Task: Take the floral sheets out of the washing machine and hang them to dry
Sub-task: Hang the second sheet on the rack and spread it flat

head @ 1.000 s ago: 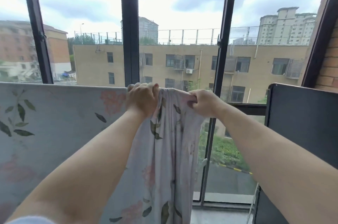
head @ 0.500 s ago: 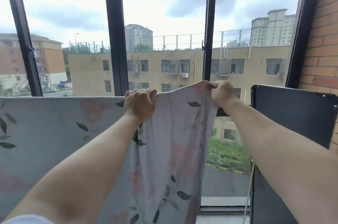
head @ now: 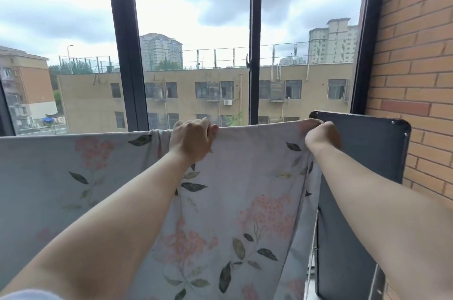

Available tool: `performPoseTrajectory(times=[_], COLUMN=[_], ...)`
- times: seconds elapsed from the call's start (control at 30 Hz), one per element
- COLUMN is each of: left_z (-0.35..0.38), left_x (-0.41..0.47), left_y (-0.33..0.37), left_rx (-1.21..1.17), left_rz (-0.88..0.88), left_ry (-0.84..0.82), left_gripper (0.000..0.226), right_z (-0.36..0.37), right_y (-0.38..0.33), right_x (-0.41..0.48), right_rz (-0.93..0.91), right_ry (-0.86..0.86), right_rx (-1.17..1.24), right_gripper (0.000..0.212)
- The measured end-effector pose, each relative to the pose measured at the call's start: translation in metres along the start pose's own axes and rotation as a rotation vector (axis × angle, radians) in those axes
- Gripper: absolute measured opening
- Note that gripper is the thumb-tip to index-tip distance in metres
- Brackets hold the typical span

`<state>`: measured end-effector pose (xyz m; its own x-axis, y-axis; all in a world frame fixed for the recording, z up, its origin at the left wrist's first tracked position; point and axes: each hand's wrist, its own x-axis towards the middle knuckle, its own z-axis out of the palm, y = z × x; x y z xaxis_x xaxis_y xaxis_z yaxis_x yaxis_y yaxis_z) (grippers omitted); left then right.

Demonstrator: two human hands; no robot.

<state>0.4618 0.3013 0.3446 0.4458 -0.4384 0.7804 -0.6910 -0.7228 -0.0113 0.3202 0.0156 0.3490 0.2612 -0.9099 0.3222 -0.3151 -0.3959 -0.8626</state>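
Across the lower half of the frame our two bare forearms reach up toward the centre. Our left hand (head: 193,139) curls its fingers over the top edge of the floral sheet (head: 245,189). Our right hand (head: 322,135) pinches that same edge at centre right. The cloth spreads flat between them and hangs down. Just behind the right hand stands a dark panel (head: 367,147), beside the brick wall (head: 416,67). Beyond are a black window frame (head: 125,42) and a tan building (head: 196,96).
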Motion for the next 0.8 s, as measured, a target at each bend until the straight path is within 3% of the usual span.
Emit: performPoseTrajectory(times=[0.13, 0.23, 0.3, 0.5, 0.67, 0.8], left_z=[-0.001, -0.001, 0.000, 0.004, 0.008, 0.009], left_x=[0.003, 0.001, -0.001, -0.002, 0.001, 0.004], left_y=[-0.007, -0.014, -0.016, -0.024, -0.020, -0.014], left_rx=[-0.043, 0.004, 0.076, 0.220, 0.220, 0.187], left_rz=[-0.033, -0.088, -0.093, -0.047, -0.056, -0.093], left_ry=[0.022, 0.072, 0.090, 0.046, 0.031, -0.006], left_gripper=[0.029, 0.029, 0.032, 0.058, 0.058, 0.056], right_z=[-0.004, -0.003, 0.001, 0.005, 0.008, 0.027], right_y=[0.006, 0.008, 0.012, 0.024, 0.014, -0.011], right_x=[0.003, -0.002, -0.005, -0.005, -0.032, -0.063], right_rz=[0.013, -0.029, -0.056, -0.088, -0.240, -0.407], right_ry=[-0.043, -0.046, -0.031, -0.036, -0.182, -0.343], right_rx=[-0.084, -0.151, -0.203, -0.311, -0.406, -0.316], right_gripper=[0.028, 0.006, 0.021, 0.024, 0.014, 0.028])
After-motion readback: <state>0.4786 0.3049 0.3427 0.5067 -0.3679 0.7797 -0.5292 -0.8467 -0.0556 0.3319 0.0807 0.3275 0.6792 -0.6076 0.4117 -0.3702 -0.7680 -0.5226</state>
